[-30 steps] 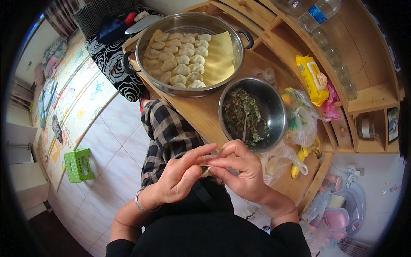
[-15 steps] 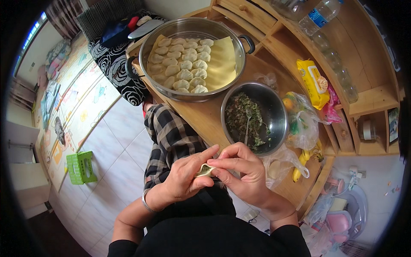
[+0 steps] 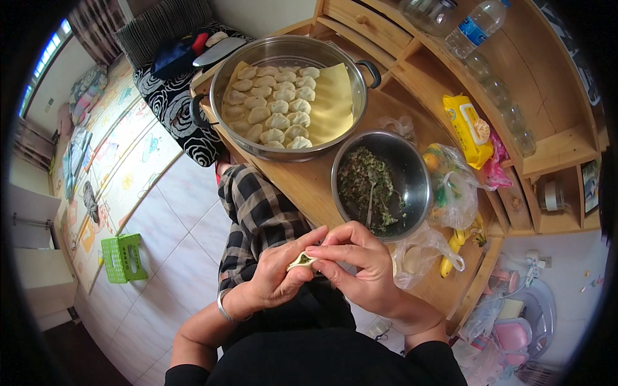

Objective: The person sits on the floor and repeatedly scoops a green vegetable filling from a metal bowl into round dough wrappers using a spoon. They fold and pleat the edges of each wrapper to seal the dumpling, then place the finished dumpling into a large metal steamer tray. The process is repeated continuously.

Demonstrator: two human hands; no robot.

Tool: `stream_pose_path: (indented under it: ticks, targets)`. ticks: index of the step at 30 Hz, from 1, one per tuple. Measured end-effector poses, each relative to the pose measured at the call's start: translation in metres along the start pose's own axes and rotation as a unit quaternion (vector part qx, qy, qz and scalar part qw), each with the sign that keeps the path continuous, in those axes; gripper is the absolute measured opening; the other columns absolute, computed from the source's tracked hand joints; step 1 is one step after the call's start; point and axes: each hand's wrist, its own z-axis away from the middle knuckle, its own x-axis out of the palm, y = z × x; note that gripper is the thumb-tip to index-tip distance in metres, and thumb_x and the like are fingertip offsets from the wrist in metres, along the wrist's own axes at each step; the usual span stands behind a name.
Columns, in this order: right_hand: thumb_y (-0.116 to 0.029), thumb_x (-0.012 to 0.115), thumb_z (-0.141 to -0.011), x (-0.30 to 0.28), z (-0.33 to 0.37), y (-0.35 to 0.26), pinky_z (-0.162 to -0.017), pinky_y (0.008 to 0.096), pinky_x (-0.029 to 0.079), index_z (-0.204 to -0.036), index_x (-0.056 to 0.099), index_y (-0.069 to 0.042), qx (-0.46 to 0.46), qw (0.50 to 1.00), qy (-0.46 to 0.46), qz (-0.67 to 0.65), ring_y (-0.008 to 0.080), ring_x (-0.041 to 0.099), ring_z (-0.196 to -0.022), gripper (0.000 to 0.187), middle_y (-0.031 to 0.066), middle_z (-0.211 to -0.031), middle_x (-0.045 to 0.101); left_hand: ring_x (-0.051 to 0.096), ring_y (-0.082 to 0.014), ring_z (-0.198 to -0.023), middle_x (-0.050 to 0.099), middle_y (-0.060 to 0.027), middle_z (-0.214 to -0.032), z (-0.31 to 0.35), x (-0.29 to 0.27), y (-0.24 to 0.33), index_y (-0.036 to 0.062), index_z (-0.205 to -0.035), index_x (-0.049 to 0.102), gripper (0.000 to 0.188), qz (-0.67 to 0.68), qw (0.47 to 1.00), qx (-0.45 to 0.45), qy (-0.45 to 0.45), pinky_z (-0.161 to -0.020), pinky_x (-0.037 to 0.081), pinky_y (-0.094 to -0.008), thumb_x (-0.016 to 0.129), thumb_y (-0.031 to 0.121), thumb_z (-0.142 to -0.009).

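Note:
A half-folded dumpling (image 3: 300,260) with green filling showing at its opening sits between my two hands, above my lap. My left hand (image 3: 278,269) cradles it with thumb and fingers. The fingertips of my right hand (image 3: 358,262) pinch its right edge. Beyond my right hand stands a steel bowl (image 3: 418,193) of chopped green filling (image 3: 367,180), with a spoon (image 3: 371,199) stuck in it. Farther back, a large two-handled steel steamer pot (image 3: 219,90) holds rows of pleated dumplings (image 3: 278,121) on a pale yellow liner (image 3: 333,96).
Right of the bowl lie bagged fruit (image 3: 450,186), bananas (image 3: 456,248), a plastic bag of pale round wrappers (image 3: 412,257) and a yellow wipes pack (image 3: 468,132). Wooden shelves (image 3: 560,151) with plastic bottles (image 3: 477,29) rise behind. A green stool (image 3: 124,258) stands on the tiled floor at left.
The dumpling's opening looks narrower as my right fingers press its edge. Both hands stay close together in nearly the same place. The view has shifted slightly.

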Motion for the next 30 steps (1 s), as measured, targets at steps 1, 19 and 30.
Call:
stream_pose_path:
  ticks: [1, 19, 30]
  targets:
    - [0.000, 0.071, -0.082, 0.000, 0.000, 0.000, -0.070, 0.0245, 0.051, -0.103, 0.071, -0.003, 0.000, 1.000, 0.000, -0.001, 0.0153, 0.059, -0.084, 0.021, 0.0077, -0.094, 0.057, 0.067, -0.0265, -0.076, 0.065, -0.0164, -0.088, 0.000, -0.001, 0.002, -0.0108, -0.135, 0.042, 0.072, -0.005, 1.000, -0.006, -0.008, -0.068, 0.051, -0.0321, 0.048, 0.049, -0.096]
    - [0.004, 0.073, -0.077, 0.006, -0.005, -0.007, -0.068, 0.0265, 0.051, -0.103, 0.070, -0.004, -0.054, 0.995, 0.029, 0.083, 0.0185, 0.062, -0.081, 0.028, 0.0090, -0.093, 0.061, 0.067, -0.0287, -0.084, 0.066, -0.0183, -0.096, 0.000, -0.004, 0.008, -0.0104, -0.134, 0.044, 0.069, -0.068, 0.998, 0.009, 0.006, -0.072, 0.053, -0.0313, 0.055, 0.044, -0.093]
    - [-0.013, 0.066, -0.090, 0.002, 0.005, -0.002, -0.082, 0.0298, 0.050, -0.116, 0.062, 0.000, -0.012, 0.996, 0.064, -0.058, 0.0228, 0.061, -0.096, 0.030, 0.0141, -0.109, 0.058, 0.061, -0.0103, -0.063, 0.067, -0.0094, -0.092, 0.003, -0.001, 0.014, -0.0047, -0.137, 0.043, 0.051, 0.143, 0.987, -0.053, 0.039, -0.060, 0.049, -0.0222, 0.038, 0.033, -0.103]
